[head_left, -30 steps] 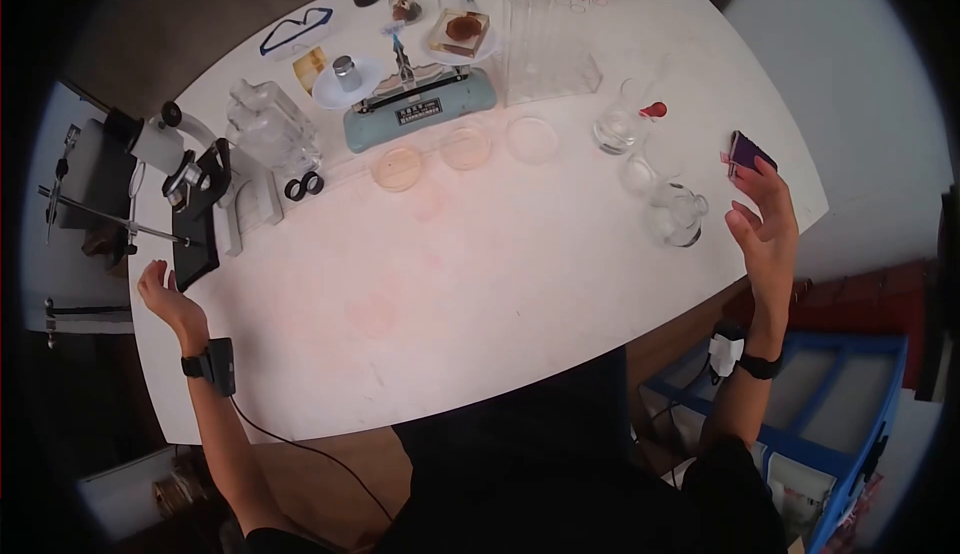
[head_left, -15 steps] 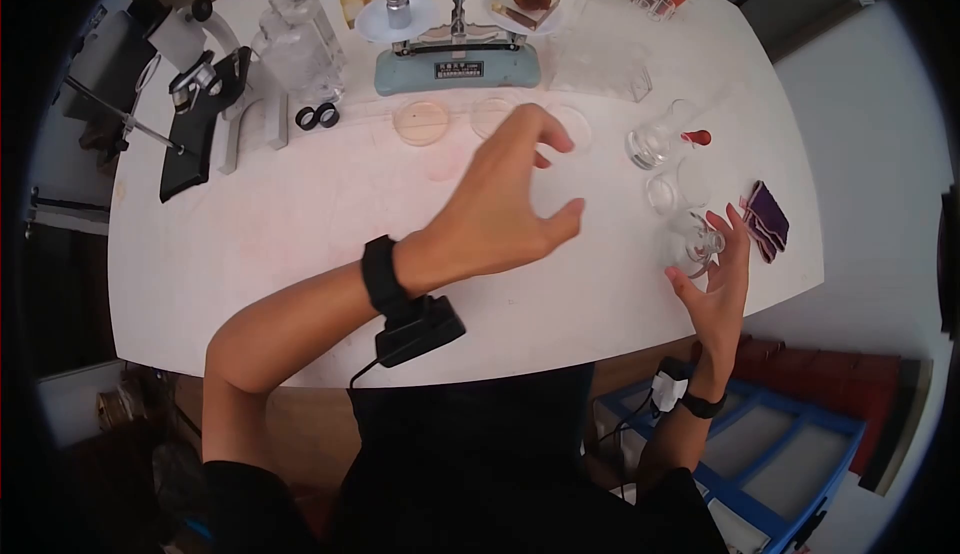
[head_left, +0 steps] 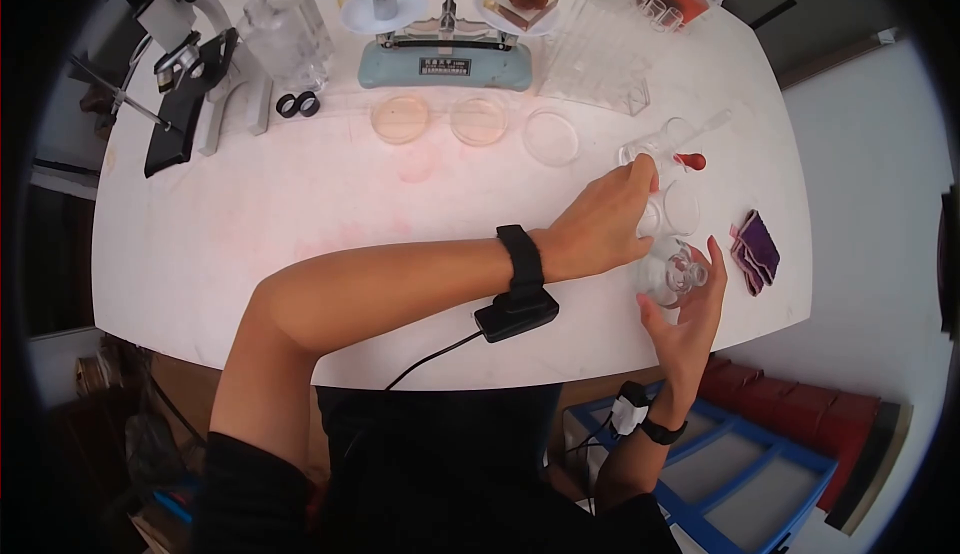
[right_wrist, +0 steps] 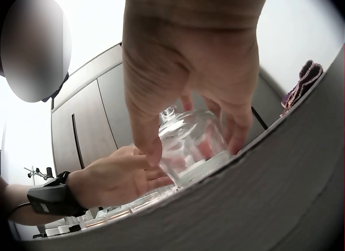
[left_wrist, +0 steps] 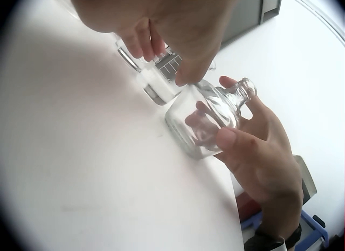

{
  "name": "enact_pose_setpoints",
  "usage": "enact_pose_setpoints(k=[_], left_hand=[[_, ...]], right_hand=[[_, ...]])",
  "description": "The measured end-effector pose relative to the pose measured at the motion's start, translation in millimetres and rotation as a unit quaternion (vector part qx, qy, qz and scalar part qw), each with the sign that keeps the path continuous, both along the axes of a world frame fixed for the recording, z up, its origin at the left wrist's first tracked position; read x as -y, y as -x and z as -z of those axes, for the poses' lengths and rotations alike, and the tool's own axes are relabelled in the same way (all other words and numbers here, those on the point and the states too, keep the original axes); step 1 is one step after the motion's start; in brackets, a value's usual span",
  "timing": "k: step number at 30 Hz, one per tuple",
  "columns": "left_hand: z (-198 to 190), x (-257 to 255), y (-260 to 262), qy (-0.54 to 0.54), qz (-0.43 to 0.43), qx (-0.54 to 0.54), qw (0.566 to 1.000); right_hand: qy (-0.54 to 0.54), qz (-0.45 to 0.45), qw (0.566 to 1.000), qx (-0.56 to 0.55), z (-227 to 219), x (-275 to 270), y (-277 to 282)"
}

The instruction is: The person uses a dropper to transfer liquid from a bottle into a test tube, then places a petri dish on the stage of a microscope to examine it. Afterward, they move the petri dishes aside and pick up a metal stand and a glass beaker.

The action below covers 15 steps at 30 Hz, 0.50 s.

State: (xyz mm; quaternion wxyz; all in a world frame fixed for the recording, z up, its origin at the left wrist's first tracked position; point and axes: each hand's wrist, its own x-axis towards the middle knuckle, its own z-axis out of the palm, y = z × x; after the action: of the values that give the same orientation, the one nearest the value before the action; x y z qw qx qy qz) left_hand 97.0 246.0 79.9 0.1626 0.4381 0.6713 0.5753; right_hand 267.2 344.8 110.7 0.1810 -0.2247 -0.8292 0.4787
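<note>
A clear glass bottle (head_left: 657,279) with a narrow neck is at the table's right front. My right hand (head_left: 690,319) grips it from the right, thumb on one side and fingers round the other; the fingers show through the glass in the left wrist view. Reaching across from the left, my left hand (head_left: 600,224) has its loosely bent fingers over the small clear glassware (left_wrist: 161,84) beside the bottle. Its thumb is close to the bottle's shoulder, and it partly hides a small glass dish (head_left: 651,218). A round glass dish (head_left: 683,207) lies beyond.
A red-bulbed dropper (head_left: 690,161), folded purple cloth (head_left: 757,252) and test tube rack (head_left: 600,79) surround the glassware. Petri dishes (head_left: 400,119) lie before a teal balance (head_left: 445,66). A microscope (head_left: 180,64) and large glass bottles (head_left: 288,34) stand left.
My left hand has swung from the table's left edge across to the glassware on the right. My right hand has come down from beside the purple cloth onto the glass bottle.
</note>
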Motion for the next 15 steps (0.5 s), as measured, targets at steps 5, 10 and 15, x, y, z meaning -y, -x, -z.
enact_pose_setpoints(k=[5, 10, 15], left_hand=[[7, -4, -6, -0.009, -0.012, -0.029, 0.999], [23, -14, -10, -0.049, -0.022, -0.05, 0.997], [22, -10, -8, -0.03, -0.02, -0.03, 0.999]], right_hand=[[0.007, 0.028, 0.999, -0.022, 3, -2, -8], [-0.055, 0.038, 0.995, -0.07, 14, -14, -21], [-0.046, 0.046, 0.997, -0.052, 25, -26, -36]])
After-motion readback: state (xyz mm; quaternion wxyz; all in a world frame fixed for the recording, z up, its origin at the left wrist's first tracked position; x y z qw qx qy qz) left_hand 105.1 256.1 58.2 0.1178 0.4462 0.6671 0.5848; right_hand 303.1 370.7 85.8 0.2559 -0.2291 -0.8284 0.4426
